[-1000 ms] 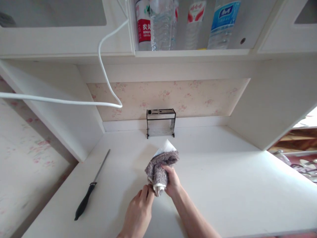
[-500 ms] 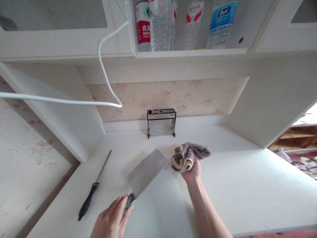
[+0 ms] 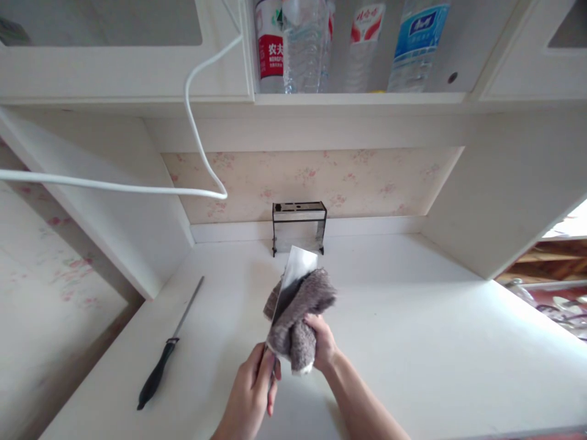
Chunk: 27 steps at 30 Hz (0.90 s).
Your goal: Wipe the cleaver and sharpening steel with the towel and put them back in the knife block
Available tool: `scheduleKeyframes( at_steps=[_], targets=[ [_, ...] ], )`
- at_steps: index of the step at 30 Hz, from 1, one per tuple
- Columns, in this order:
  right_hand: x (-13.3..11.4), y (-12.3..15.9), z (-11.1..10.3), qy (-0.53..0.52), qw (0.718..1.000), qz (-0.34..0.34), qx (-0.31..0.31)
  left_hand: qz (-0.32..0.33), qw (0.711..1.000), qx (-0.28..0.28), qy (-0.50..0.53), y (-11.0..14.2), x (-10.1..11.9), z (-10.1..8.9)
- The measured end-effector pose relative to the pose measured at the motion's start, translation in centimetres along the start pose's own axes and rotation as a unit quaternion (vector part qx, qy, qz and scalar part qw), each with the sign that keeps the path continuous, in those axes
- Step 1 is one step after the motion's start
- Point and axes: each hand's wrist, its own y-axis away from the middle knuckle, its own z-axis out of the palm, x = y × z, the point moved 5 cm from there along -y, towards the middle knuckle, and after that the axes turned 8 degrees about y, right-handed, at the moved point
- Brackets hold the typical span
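A cleaver (image 3: 299,261) is tilted upward over the white counter, its handle wrapped in the fingers of my left hand (image 3: 253,385). Gripped in my right hand (image 3: 323,341) is a grey-brown cloth (image 3: 312,299), which lies against the blade and folds around both sides of it. The blade's far end shows above the cloth; its lower part is covered. To the left, a sharpening steel (image 3: 167,351) with a black handle rests on the counter, apart from both hands.
A knife block (image 3: 299,215) with slots on top stands at the back of the counter (image 3: 413,342). Overhead, a shelf holds several plastic bottles (image 3: 305,49). A white cable (image 3: 192,122) hangs at the upper left. Side panels (image 3: 509,183) enclose the nook.
My left hand has moved right and turned the cleaver more upright. My right hand has come left and brought the cloth onto the blade.
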Motion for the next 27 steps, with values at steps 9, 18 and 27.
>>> scheduleKeyframes(
  at_steps=[9,18,27],
  targets=[
    [-0.6,-0.2,-0.5,0.086,0.992,-0.004,0.097,-0.065,0.998,-0.022,-0.017,-0.7,-1.2,0.7],
    [-2.0,-0.7,-2.9,0.017,0.984,0.000,0.177,-0.151,0.982,-0.100,-0.045,0.7,-0.2,-2.7],
    [-2.3,-1.1,-3.5,0.008,0.979,0.009,0.201,-0.193,0.968,-0.099,-0.127,2.4,2.5,-6.0]
  ],
)
